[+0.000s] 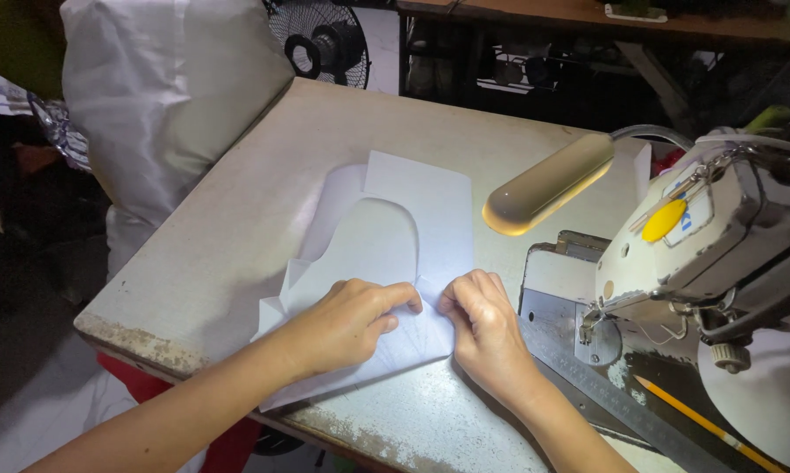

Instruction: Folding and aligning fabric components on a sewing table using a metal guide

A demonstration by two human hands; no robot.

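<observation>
Both hands, left hand (347, 320) and right hand (482, 320), fingers pinching a fold in thin white paper pattern pieces (386, 254) lying near-centre on the table (237, 219): light, limp, easily creased, best held at edges.

Bare table top (237, 219) lies open across the upper middle and the left of the frame, above and beside the white fabric pieces (395, 236). At the right, the sewing machine (719, 236) blocks passage, and its lamp (548, 184) hangs low over the centre-right, just beyond the right hand (482, 320). A metal ruler (605, 394) and a yellow pencil (701, 422) lie along the lower right. A big white sack (158, 96) closes off the upper left edge, touching the table.
</observation>
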